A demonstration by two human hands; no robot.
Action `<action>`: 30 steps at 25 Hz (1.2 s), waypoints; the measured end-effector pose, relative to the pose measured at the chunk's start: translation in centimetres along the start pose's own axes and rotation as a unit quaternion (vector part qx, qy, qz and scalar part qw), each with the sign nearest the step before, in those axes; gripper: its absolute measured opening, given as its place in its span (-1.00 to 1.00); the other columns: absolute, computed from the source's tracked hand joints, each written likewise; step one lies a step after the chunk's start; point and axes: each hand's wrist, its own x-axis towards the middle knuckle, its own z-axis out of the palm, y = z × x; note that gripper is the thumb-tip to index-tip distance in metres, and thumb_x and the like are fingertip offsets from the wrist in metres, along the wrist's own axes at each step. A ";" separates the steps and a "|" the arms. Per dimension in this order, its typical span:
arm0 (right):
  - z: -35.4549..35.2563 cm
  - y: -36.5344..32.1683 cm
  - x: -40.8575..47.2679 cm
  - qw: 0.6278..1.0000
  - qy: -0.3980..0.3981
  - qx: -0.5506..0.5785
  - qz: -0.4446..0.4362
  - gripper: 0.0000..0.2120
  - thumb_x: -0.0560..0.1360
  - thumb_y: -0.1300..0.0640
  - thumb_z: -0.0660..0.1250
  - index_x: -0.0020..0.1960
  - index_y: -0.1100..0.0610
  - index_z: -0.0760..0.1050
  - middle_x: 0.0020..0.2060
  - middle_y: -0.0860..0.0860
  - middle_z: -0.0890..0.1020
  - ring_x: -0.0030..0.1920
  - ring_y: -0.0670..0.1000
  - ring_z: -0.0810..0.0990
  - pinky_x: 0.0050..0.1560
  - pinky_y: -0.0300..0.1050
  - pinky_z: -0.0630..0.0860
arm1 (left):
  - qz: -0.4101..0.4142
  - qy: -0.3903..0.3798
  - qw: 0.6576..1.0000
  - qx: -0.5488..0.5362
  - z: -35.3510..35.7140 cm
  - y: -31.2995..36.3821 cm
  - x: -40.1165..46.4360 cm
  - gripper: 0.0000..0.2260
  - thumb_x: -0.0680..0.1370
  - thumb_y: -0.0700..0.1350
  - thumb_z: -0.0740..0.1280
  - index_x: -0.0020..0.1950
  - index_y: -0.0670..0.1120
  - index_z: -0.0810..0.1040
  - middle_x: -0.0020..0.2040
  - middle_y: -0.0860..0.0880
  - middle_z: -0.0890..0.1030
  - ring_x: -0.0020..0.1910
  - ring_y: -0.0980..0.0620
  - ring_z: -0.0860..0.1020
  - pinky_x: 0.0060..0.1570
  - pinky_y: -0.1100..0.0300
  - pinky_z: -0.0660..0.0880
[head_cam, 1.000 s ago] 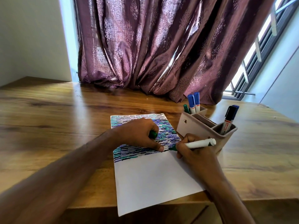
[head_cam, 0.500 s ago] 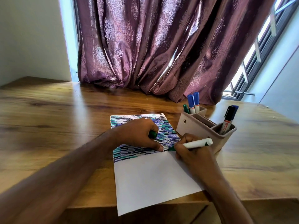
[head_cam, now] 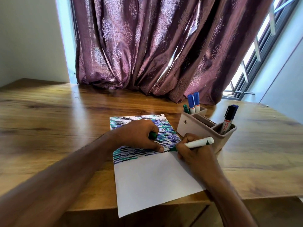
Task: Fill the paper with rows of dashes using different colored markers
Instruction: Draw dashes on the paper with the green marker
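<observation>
- A wooden table [head_cam: 49, 128] stands before a purple patterned curtain [head_cam: 155, 46], with a barred window [head_cam: 255, 51] at the far right.
- Nearest, the white paper [head_cam: 152, 182] lies on the table, its near edge hanging over the table's front; the near half is blank.
- The right hand [head_cam: 195, 153] has its fingers closed around a green marker [head_cam: 195, 143], whose tip touches the paper at the right end of the lowest dashed row.
- The left hand [head_cam: 139, 136] rests on the dashed area, fingers curled around a green cap [head_cam: 153, 135], fingertip pressing the sheet just beside the marker tip.
- Rows of dashes [head_cam: 129, 154] in black, blue, purple and teal cover the paper's far half.
- Beyond the right hand, a beige marker holder [head_cam: 193, 126] stands just beside the paper, holding blue-capped markers [head_cam: 193, 102] and a green one in its far compartment, a black marker [head_cam: 228, 119] in the near one.
</observation>
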 end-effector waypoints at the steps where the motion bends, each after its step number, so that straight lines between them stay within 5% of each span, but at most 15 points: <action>1: 0.0 0.0 0.0 1.000 0.001 -0.003 -0.003 -0.72 0.48 0.23 0.38 -0.26 -0.08 0.42 -0.35 -0.14 0.56 -0.29 -0.29 0.56 -0.37 -0.42 0.49 | -0.001 -0.001 1.000 0.002 0.0 0.1 0.0 -0.63 0.37 0.28 0.47 -0.20 -0.01 0.53 -0.26 0.03 0.56 -0.28 0.07 0.49 -0.31 0.15 0.39; 6: 0.0 -0.1 -0.1 1.000 0.004 0.010 0.001 -0.75 0.49 0.22 0.38 -0.25 -0.06 0.43 -0.35 -0.15 0.57 -0.29 -0.27 0.58 -0.37 -0.39 0.53 | -0.004 -0.001 1.000 0.002 0.1 0.0 0.0 -0.61 0.37 0.29 0.46 -0.17 -0.04 0.56 -0.23 0.00 0.58 -0.21 0.01 0.53 -0.25 0.09 0.45; 10: -0.1 0.0 0.0 1.000 0.011 0.023 0.011 -0.87 0.46 0.21 0.40 -0.25 0.11 0.51 -0.37 -0.06 0.60 -0.29 -0.06 0.59 -0.36 -0.11 0.57 | 0.000 -0.001 1.000 0.000 0.2 -0.1 0.1 -0.60 0.36 0.29 0.46 -0.24 -0.03 0.53 -0.31 0.00 0.56 -0.29 0.03 0.49 -0.29 0.09 0.41; 18: 0.0 0.3 0.2 0.999 0.016 0.030 0.042 -0.92 0.49 0.15 0.38 -0.16 0.14 0.53 -0.34 -0.08 0.59 -0.31 -0.09 0.57 -0.37 -0.32 0.49 | 0.002 -0.001 1.000 -0.008 0.2 0.1 0.1 -0.64 0.36 0.26 0.48 -0.28 -0.01 0.50 -0.35 0.03 0.53 -0.33 0.06 0.46 -0.31 0.12 0.38; 30: -0.1 0.5 0.2 0.999 0.022 0.013 0.039 -0.91 0.50 0.15 0.37 -0.16 0.12 0.50 -0.33 -0.11 0.57 -0.28 -0.06 0.58 -0.31 -0.27 0.53 | -0.018 -0.013 1.000 -0.003 0.1 0.3 0.1 -0.66 0.37 0.26 0.47 -0.25 0.01 0.51 -0.30 0.03 0.57 -0.28 0.05 0.51 -0.29 0.14 0.41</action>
